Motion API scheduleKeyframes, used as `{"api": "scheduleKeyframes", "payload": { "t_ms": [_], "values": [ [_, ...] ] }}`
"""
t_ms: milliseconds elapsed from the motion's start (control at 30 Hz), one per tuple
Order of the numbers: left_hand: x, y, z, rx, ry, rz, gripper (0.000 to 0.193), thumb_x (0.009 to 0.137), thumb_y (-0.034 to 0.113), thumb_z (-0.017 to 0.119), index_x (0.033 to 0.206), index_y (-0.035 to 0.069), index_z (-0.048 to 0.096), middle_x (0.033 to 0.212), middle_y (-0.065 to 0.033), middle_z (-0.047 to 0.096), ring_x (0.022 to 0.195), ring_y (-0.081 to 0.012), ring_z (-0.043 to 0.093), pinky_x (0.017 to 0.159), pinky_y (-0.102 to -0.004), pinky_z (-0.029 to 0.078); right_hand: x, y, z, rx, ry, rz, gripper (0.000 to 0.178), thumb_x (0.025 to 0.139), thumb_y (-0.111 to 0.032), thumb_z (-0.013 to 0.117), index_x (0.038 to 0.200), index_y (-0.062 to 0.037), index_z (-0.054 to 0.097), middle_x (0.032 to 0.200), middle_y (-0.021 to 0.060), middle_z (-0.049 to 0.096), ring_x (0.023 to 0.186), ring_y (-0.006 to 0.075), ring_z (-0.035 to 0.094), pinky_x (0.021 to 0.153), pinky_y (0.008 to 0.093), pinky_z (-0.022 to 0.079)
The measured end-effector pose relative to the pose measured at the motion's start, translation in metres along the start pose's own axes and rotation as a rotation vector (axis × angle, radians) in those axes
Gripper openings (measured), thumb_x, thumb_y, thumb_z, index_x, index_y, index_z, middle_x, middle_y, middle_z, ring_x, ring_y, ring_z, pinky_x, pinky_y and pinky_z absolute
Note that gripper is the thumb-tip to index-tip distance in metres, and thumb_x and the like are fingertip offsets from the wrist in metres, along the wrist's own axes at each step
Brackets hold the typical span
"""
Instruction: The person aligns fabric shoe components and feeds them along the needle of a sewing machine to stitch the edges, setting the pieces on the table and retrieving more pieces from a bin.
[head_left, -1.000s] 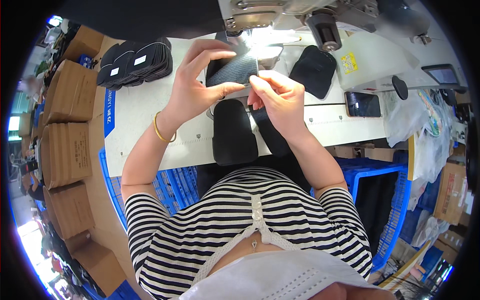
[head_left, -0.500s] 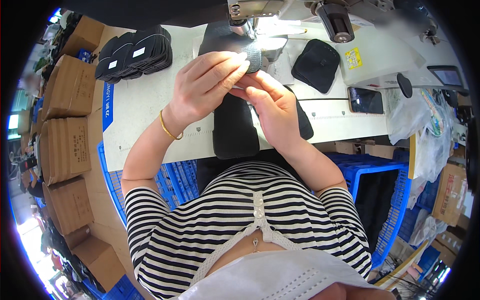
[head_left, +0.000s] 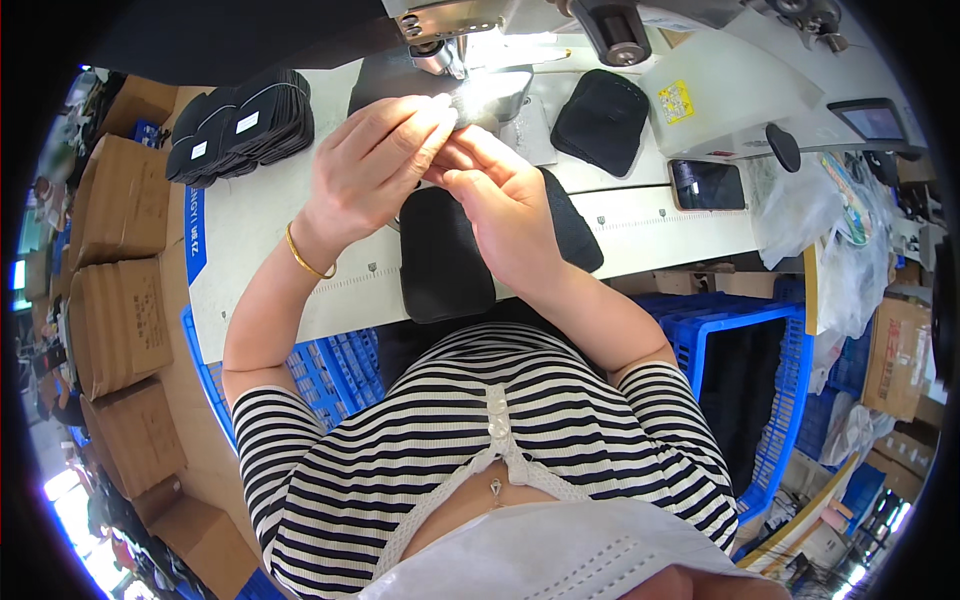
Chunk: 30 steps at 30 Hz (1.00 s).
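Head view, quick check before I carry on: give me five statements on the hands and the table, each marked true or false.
1. The hands are wide apart. False: the left hand and right hand are close together, with fingertips at the grey piece.
2. The phone lies on the table, right of both hands. True.
3. The bracelet is on the right wrist. False: the gold bracelet is on the left wrist.
4. The banded stacks at the table's far left are black with white labels. True.
5. The crate to the person's right is red. False: that crate is blue.
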<state>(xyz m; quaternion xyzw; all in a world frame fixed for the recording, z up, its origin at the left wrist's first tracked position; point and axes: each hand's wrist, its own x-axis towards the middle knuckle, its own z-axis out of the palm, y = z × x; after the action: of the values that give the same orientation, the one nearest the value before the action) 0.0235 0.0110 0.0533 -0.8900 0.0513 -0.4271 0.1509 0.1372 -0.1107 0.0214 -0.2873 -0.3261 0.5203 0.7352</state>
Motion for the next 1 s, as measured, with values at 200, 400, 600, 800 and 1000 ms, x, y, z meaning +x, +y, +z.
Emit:
{"api": "scheduleKeyframes", "payload": {
  "t_ms": [200, 400, 600, 800, 1000],
  "values": [
    [0.006, -0.003, 0.004, 0.010, 0.002, -0.043, 0.036, 0.060, 0.006, 0.065, 0.095, -0.003, 0.069, 0.101, -0.0111, 0.068, 0.094, -0.0249, 0.067, 0.077, -0.0339, 0.058, 0.007, -0.001, 0.002, 0.025, 0.023, -0.033, 0.049, 0.089, 0.009, 0.044, 0.138, 0.0079, 0.043, 0.135, 0.0140, 0.053, 0.125, 0.0194, 0.051, 0.108, 0.0340, 0.041],
    [0.009, -0.007, 0.012, 0.060, 0.019, -0.062, 0.032, 0.060, 0.008, 0.065, 0.091, 0.000, 0.067, 0.096, -0.0067, 0.066, 0.091, -0.0217, 0.065, 0.074, -0.0315, 0.057, 0.009, 0.001, 0.007, 0.064, 0.022, -0.052, 0.056, 0.089, 0.009, 0.045, 0.144, 0.0072, 0.035, 0.141, 0.0142, 0.047, 0.130, 0.0194, 0.046, 0.108, 0.0324, 0.038],
    [0.011, -0.006, 0.016, 0.079, 0.044, -0.100, 0.029, 0.060, 0.008, 0.065, 0.088, 0.001, 0.067, 0.094, -0.0055, 0.065, 0.087, -0.0210, 0.064, 0.070, -0.0312, 0.056, 0.010, 0.000, 0.009, 0.083, -0.022, -0.057, 0.059, 0.088, 0.010, 0.044, 0.145, 0.0071, 0.031, 0.143, 0.0152, 0.045, 0.130, 0.0206, 0.046, 0.106, 0.0319, 0.038],
    [0.013, 0.000, 0.015, 0.057, -0.016, -0.183, 0.027, 0.061, 0.007, 0.066, 0.087, 0.001, 0.066, 0.089, -0.0052, 0.063, 0.082, -0.0196, 0.062, 0.064, -0.0307, 0.054, 0.008, -0.004, 0.011, 0.062, 0.020, -0.025, 0.058, 0.087, 0.010, 0.044, 0.145, 0.0088, 0.032, 0.143, 0.0172, 0.044, 0.131, 0.0210, 0.046, 0.107, 0.0321, 0.038],
    [0.007, -0.012, 0.010, 0.049, 0.020, -0.355, 0.028, 0.071, -0.005, 0.067, 0.099, -0.002, 0.067, 0.094, -0.0108, 0.066, 0.083, -0.0264, 0.064, 0.073, -0.0326, 0.053, 0.006, 0.004, 0.000, -0.031, 0.074, -0.064, 0.045, 0.093, 0.004, 0.049, 0.137, 0.0105, 0.042, 0.134, 0.0188, 0.054, 0.125, 0.0221, 0.052, 0.107, 0.0321, 0.041]
  ]
}}
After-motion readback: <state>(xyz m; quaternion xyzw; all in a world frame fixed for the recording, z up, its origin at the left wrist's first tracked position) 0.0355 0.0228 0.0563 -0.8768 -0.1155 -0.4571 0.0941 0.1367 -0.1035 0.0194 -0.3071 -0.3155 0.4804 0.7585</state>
